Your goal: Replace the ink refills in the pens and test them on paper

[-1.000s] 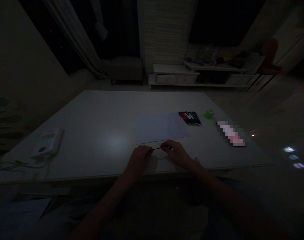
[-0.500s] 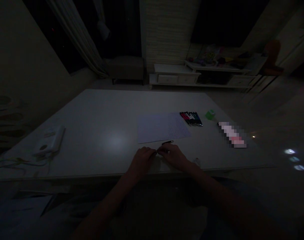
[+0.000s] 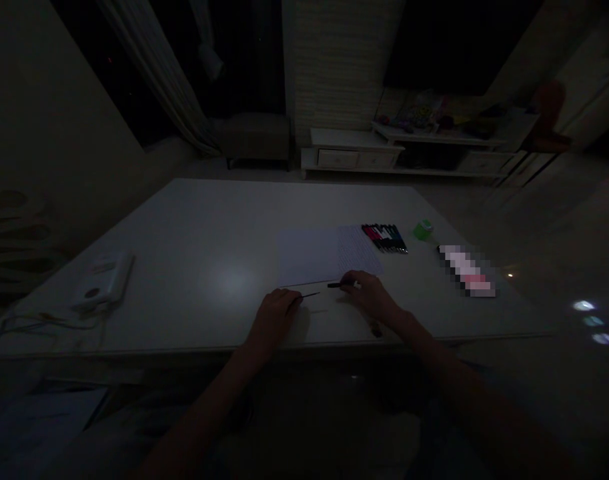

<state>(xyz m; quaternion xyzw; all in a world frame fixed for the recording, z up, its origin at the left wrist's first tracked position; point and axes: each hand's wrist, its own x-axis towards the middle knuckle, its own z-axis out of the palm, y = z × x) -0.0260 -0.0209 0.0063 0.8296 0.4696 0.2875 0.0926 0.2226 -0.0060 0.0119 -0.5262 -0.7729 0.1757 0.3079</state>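
The left hand (image 3: pixel 273 318) rests near the front edge of the white worktop (image 3: pixel 184 220), at lower centre of the frame. Its fingertips are pinched on a thin black rod (image 3: pixel 307 296), which points right, toward the other hand. The right hand (image 3: pixel 370 295) sits just right of centre, well apart from the left, and pinches a short black pen body (image 3: pixel 335 285) that projects left from the fingers. A small white part (image 3: pixel 357 284) shows at the fingers. The light is poor, so the rod is probably a pen refill, but this cannot be confirmed. Both items are held just above the worktop, near the lower edge of a blank sheet of paper (image 3: pixel 307 257).

That sheet lies beside a sheet of lined, written paper (image 3: pixel 358 250), which the right hand nearly reaches. Farther up, right of centre, is a row of marker pens (image 3: pixel 384 238), with a green object (image 3: pixel 423 230) beyond it. A blurred, obscured item (image 3: pixel 467 270) lies at the right. A white device (image 3: pixel 104 283) sits at the left, with a cable (image 3: pixel 34 325) running from it. Beyond the worktop, at the top of the frame, stand a low white cabinet (image 3: pixel 354 158) and a padded bench (image 3: pixel 257 137).
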